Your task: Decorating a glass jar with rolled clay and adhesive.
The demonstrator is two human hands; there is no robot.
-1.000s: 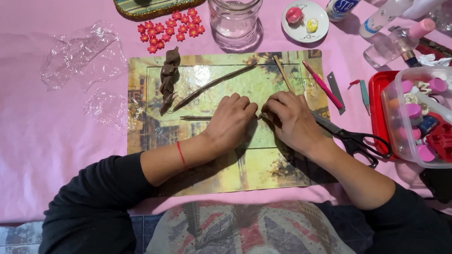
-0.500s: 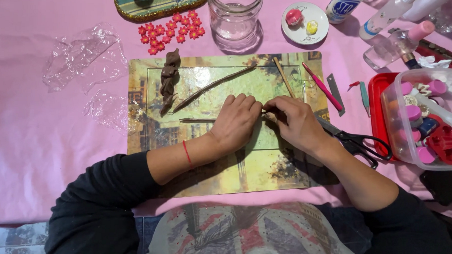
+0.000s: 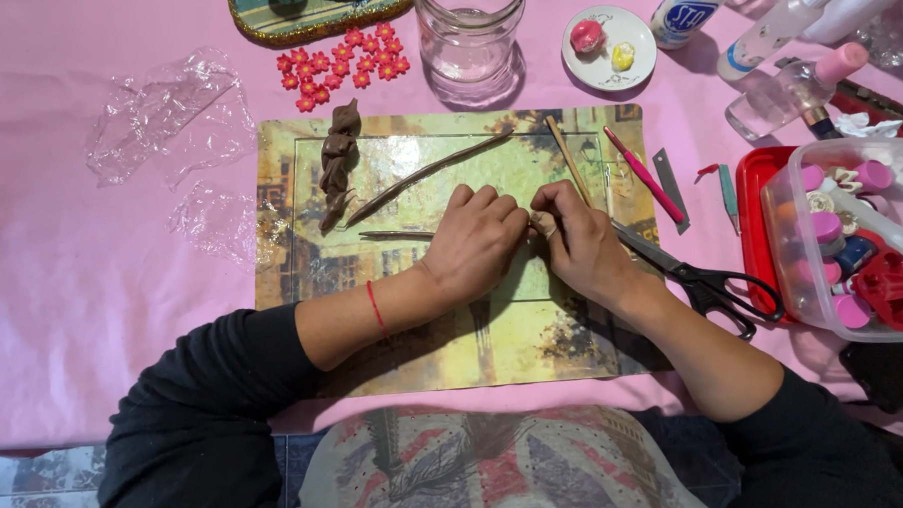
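Pinched between my right hand's (image 3: 584, 241) fingertips sits a small clay bit (image 3: 544, 224), at 9 o'clock from that palm; my left hand (image 3: 475, 240) has stayed flat on the mat (image 3: 418, 343), fingers curled, touching the clay.

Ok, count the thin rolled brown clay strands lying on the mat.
2: a long strand slanting above the left hand, and a short strand at its fingers. Hands may hide more.

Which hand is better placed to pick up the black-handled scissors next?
Right, probably. The right hand lies beside the scissors, whose blades point at its wrist. The left hand presses on the printed mat, farther away, and would have to cross over the right.
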